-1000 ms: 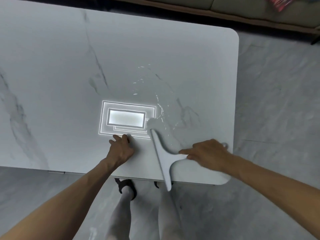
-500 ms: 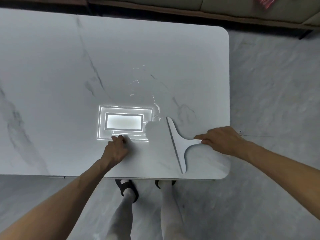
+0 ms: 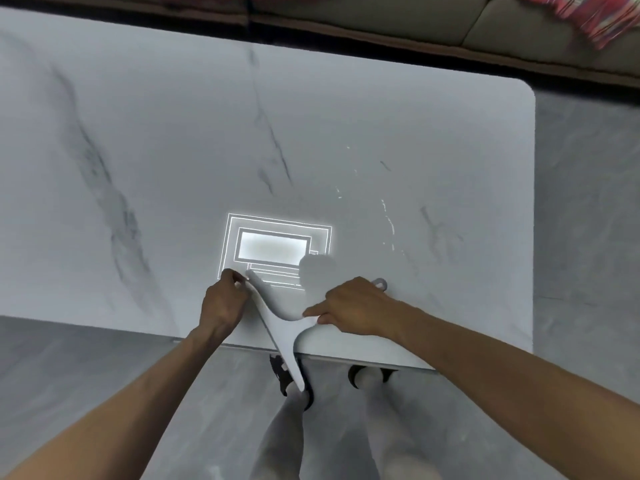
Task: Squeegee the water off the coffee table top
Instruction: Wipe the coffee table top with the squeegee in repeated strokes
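A white squeegee (image 3: 277, 323) lies across the near edge of the white marble coffee table (image 3: 173, 168), its long blade slanting from upper left to lower right and overhanging the edge. My right hand (image 3: 353, 306) grips its handle, whose loop end shows just beyond my knuckles. My left hand (image 3: 223, 303) rests on the table with fingers curled, touching the blade's upper tip. A thin trail of water droplets (image 3: 388, 220) glints on the top, to the right of and beyond the squeegee.
A bright reflection of a ceiling lamp (image 3: 273, 247) shows on the table just beyond my hands. A sofa (image 3: 450, 26) with a red patterned cloth (image 3: 606, 19) runs behind the table. Grey tiled floor (image 3: 588, 237) lies right and below; my legs stand at the near edge.
My right hand has swept the squeegee left and toward me, so its blade now reaches my left hand and overhangs the near edge. The view has shifted, showing more table on the right.
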Motion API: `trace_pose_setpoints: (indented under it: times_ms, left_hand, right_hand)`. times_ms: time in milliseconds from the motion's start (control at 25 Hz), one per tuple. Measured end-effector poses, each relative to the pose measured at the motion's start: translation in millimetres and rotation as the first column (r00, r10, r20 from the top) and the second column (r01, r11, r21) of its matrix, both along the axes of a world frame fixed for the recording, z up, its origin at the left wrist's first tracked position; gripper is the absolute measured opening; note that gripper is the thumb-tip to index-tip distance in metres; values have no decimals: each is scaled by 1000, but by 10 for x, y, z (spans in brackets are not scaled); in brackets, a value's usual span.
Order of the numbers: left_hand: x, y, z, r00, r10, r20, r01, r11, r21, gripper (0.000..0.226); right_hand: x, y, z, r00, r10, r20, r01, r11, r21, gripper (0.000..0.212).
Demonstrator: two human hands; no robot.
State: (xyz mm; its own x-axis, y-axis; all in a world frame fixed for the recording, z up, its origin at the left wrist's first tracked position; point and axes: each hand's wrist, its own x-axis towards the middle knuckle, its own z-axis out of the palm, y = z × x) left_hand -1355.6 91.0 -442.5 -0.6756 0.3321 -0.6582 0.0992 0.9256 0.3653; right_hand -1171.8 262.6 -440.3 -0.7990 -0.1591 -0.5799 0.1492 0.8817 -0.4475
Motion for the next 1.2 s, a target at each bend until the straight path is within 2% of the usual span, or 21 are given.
trace_pose_setpoints:
  times_ms: [160, 240, 480, 640, 720, 800, 880, 960, 1040, 1120, 1200]
  left_hand:
    - [-246, -114, -59, 999, 30, 16, -30, 999, -37, 26]
    - [-272, -32, -94, 999, 30, 35, -28, 998, -52, 28]
    - [-107, 734, -175, 999, 27, 39, -26, 999, -20, 26]
    - [11, 1475, -348, 998, -43, 51, 40, 997, 63, 40]
    - [37, 1821, -495, 976, -200, -83, 200, 980, -7, 44]
    - [43, 2100, -676, 863, -418, -283, 376, 907, -191, 56]
    - [-1, 2306, -773, 796, -504, -335, 416, 858, -302, 88]
    - [-118, 2451, -827, 830, -491, -266, 386, 849, -362, 132]
    - [-240, 2520, -870, 866, -468, -176, 372, 838, -400, 161]
    - [-326, 2537, -912, 903, -412, -125, 339, 859, -383, 169]
    - [-386, 2512, -959, 908, -398, -133, 327, 870, -370, 169]
  right_hand:
    - [-366, 16, -148, 998, 52, -33, -51, 999, 13, 37]
    - [-421, 249, -196, 999, 26, -42, -25, 999, 32, 36]
    - [-52, 1689, -126, 964, -264, -8, 262, 952, 159, 34]
    - [630, 2584, 41, 911, -409, 48, 389, 893, 227, 34]
    - [909, 2875, 154, 899, -432, 69, 399, 875, 275, 33]
    - [1072, 3069, 273, 903, -426, 54, 388, 863, 323, 34]
    - [999, 3246, 384, 886, -465, 3, 440, 841, 316, 34]
    - [641, 3421, 449, 820, -568, -68, 566, 790, 237, 34]
    - [65, 3604, 436, 689, -718, -98, 725, 682, 96, 31]
    - [-601, 3767, 304, 535, -838, -108, 839, 542, -44, 31]
    - [-1242, 3851, 121, 394, -913, -100, 907, 404, -118, 35]
